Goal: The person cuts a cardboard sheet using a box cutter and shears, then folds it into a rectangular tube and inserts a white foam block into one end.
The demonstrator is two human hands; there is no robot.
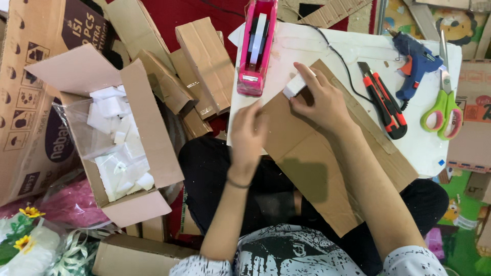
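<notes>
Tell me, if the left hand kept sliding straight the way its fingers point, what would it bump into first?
Probably the pink tape dispenser. The left hand rests on the cardboard sheet, fingers pointing up the white table toward it. Height is hard to judge.

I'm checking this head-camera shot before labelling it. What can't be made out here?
- Left hand: motion-blurred; whether its fingers grip the cardboard sheet cannot be told.
- White block: partly covered by the right hand; full shape hidden.
- White pieces in the open box: behind a crinkled clear bag; kind unclear.
- Glue gun cord: its end leaves the top edge.
- Yellow flowers: cut by the left edge.
</notes>
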